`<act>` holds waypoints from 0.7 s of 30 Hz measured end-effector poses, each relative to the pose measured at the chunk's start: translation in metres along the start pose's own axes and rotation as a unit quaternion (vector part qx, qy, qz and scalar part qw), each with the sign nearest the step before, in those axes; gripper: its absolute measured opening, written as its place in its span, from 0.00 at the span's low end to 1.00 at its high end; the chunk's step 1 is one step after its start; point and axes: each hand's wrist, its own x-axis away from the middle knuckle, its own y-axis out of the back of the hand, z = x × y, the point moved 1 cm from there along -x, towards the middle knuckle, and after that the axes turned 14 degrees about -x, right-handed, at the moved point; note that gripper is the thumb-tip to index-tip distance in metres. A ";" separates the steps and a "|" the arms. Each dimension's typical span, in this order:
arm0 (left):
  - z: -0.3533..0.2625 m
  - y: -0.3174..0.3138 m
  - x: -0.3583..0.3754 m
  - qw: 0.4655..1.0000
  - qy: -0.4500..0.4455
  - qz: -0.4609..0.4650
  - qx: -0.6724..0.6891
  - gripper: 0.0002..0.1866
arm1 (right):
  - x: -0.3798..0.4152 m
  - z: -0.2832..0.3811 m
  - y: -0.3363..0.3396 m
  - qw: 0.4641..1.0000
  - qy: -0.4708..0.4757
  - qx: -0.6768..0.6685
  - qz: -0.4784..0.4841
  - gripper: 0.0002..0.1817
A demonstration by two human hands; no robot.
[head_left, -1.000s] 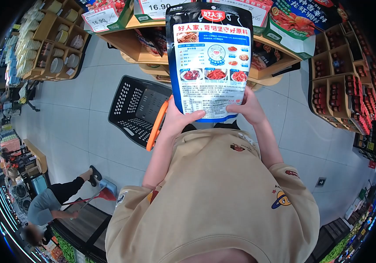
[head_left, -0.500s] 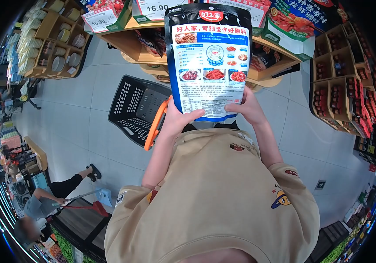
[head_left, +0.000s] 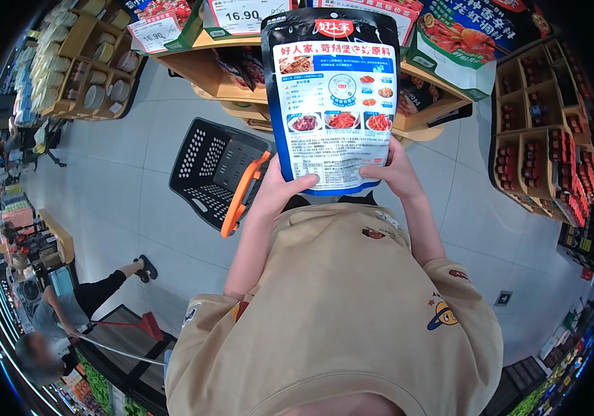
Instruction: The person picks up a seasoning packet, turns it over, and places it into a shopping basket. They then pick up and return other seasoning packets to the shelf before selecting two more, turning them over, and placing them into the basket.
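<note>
A large seasoning pouch (head_left: pixel 338 104), black at the top with a blue edge and a white printed back panel, is held up in front of my chest. My left hand (head_left: pixel 289 182) grips its lower left corner, thumb on the front. On the lower right edge, my right hand (head_left: pixel 392 170) grips in the same way, thumb across the printed text. The fingers behind the pouch are hidden. Beside my left forearm is a black shopping basket (head_left: pixel 207 156) with an orange handle (head_left: pixel 241 201); no contents show in it.
Ahead stands a wooden display shelf (head_left: pixel 442 83) with price signs (head_left: pixel 245 15) and more pouches. Shelves of red-capped jars (head_left: pixel 533 159) are on the right, bowl shelves (head_left: pixel 99 76) on the left. A person (head_left: pixel 68 305) holds a red broom (head_left: pixel 148 326) at lower left.
The pouch stays in both hands, shifted slightly. The basket's orange handle has swung a little left and down. The person at lower left has moved, with the broom and another long-handled tool.
</note>
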 end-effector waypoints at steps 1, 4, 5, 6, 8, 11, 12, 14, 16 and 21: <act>0.001 0.002 0.000 1.000 0.002 -0.012 0.021 0.30 | 0.001 0.002 0.000 1.000 -0.001 0.000 0.001 0.32; -0.009 0.002 -0.015 0.990 -0.116 -0.073 -0.035 0.33 | 0.002 0.014 0.011 0.995 -0.006 0.087 0.038 0.33; -0.014 0.002 -0.012 0.967 -0.132 -0.183 -0.114 0.36 | 0.005 0.017 0.011 0.994 -0.023 0.106 0.025 0.32; -0.025 0.005 -0.017 0.939 -0.215 -0.213 -0.166 0.39 | 0.006 0.016 0.015 0.990 -0.022 0.137 0.040 0.30; -0.042 0.012 -0.014 0.866 -0.238 -0.304 -0.318 0.42 | 0.005 0.011 0.025 0.980 -0.026 0.176 0.086 0.27; -0.068 0.017 -0.007 0.803 -0.181 -0.275 -0.497 0.42 | 0.008 0.014 0.027 0.969 -0.056 0.188 0.149 0.24; -0.075 0.015 -0.007 0.789 -0.196 -0.268 -0.517 0.40 | 0.008 0.015 0.031 0.957 -0.090 0.216 0.174 0.23; -0.070 0.034 -0.004 0.807 -0.147 -0.220 -0.528 0.34 | 0.006 0.020 0.033 0.942 -0.121 0.244 0.196 0.22; -0.072 0.041 0.003 0.919 -0.026 -0.108 -0.379 0.22 | 0.002 0.026 0.027 0.918 -0.137 0.276 0.251 0.19; -0.042 0.093 0.025 0.960 -0.050 -0.108 -0.253 0.10 | -0.017 0.013 0.016 0.934 -0.133 0.266 0.199 0.18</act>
